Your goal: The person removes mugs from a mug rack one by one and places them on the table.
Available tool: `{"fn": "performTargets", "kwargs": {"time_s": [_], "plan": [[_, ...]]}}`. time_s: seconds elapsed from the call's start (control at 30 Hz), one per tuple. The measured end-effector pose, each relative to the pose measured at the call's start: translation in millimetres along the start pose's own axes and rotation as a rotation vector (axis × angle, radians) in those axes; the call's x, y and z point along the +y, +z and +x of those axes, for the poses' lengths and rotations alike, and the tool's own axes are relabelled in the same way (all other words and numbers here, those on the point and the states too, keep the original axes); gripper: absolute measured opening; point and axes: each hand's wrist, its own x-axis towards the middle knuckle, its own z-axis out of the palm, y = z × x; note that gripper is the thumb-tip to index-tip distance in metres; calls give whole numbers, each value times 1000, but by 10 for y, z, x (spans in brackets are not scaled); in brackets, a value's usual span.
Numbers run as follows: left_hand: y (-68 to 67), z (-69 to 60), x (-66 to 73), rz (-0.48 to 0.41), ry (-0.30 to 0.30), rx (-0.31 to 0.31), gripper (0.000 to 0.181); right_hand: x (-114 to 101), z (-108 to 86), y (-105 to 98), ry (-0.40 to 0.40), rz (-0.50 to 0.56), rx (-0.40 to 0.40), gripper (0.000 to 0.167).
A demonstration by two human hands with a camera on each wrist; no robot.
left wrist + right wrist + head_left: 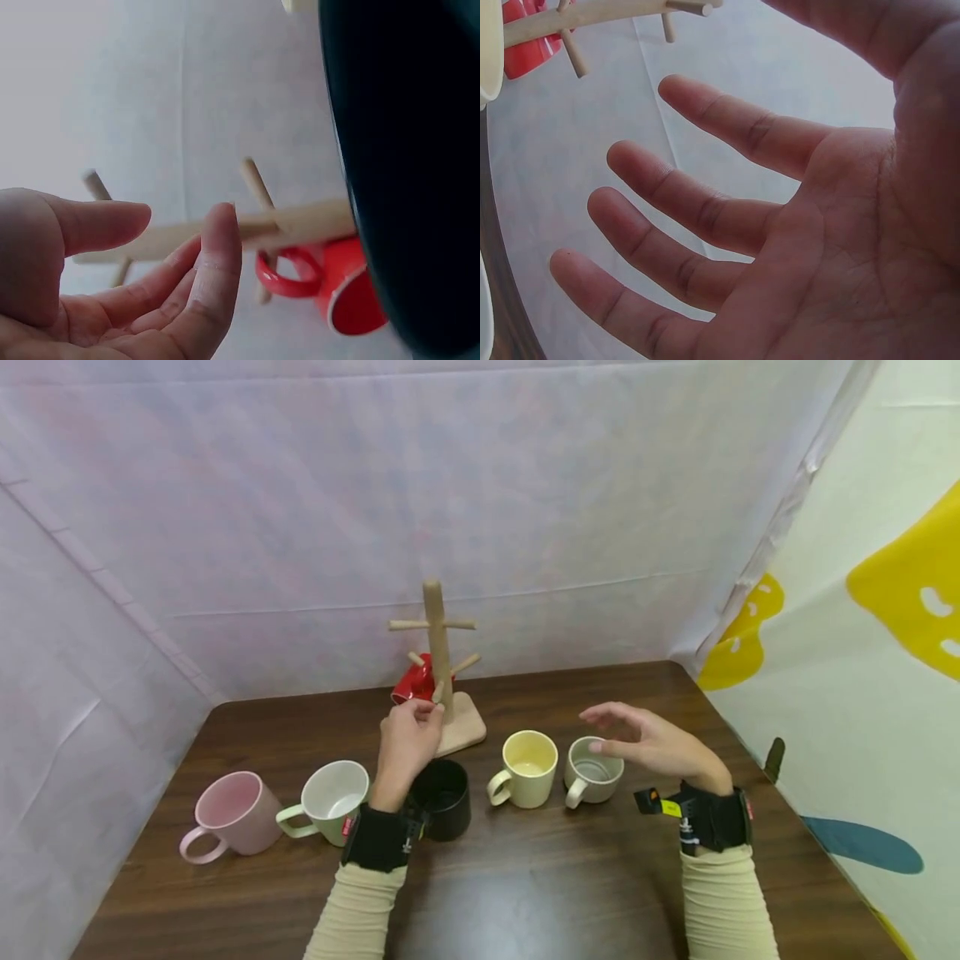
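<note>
My left hand [407,745] is raised at the wooden mug tree [436,610], close to a lower front peg. In the left wrist view its thumb and index finger stand apart with nothing between them; whether a fingertip touches the peg I cannot tell. A red mug [346,281] hangs by its handle on the tree, behind this hand. Below the left wrist stands a black mug [450,824], partly covered by the arm. My right hand [654,745] hovers over the grey mug [591,787], fingers spread and holding nothing, as the palm [840,247] shows.
A pale yellow mug [534,789] stands left of the grey one. Further left are a white mug with a light green handle [337,828] and a pink mug [258,822]. All stand on a dark wooden table [540,893], with white cloth [525,510] hanging behind.
</note>
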Motion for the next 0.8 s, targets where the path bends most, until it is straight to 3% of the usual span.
{"fn": "performTargets", "kwargs": {"time_s": [0.17,0.3,0.53,0.8], "plan": [[-33,212,-53,31,-58,-26,36,18,1,-1,1,-9,4,44],[-25,288,-70,28,-98,-55,39,15,16,-1,-4,-23,3,43],[-15,373,-75,15,-133,-136,41,-13,25,17,-20,-19,7,44],[-6,412,-43,63,-124,-150,42,-44,39,38,1,-19,0,44]]}}
